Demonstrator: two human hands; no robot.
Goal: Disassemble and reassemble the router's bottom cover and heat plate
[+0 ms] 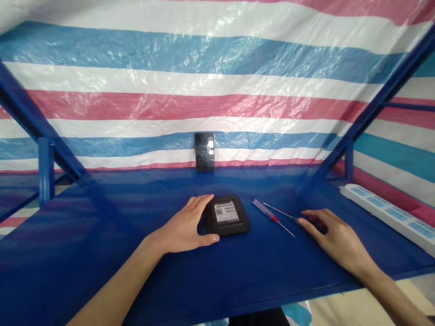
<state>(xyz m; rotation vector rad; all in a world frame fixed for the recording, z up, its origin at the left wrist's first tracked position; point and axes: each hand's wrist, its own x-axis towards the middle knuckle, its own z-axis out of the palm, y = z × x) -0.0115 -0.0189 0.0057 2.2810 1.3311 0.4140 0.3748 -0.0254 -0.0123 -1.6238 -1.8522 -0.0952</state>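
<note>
A black square device [211,222] with rounded corners lies on the blue table, a white printed label [225,212] facing up. My left hand [185,226] grips its left side, fingers at the far edge and thumb along the near edge. To the right lies a screwdriver [265,209] with a clear purplish handle, a red collar and a thin shaft pointing toward me. Beyond it, my right hand [335,233] pinches a second screwdriver [280,211] between thumb and fingers. Its thin shaft points left and away from me; most of its handle is hidden by the fingers.
A dark phone-like slab [204,152] leans upright against the striped plastic sheet [163,106] at the back. A white power strip [387,213] lies along the table's right side. Slanted blue metal bars [370,113] frame both sides of the blue table [163,285].
</note>
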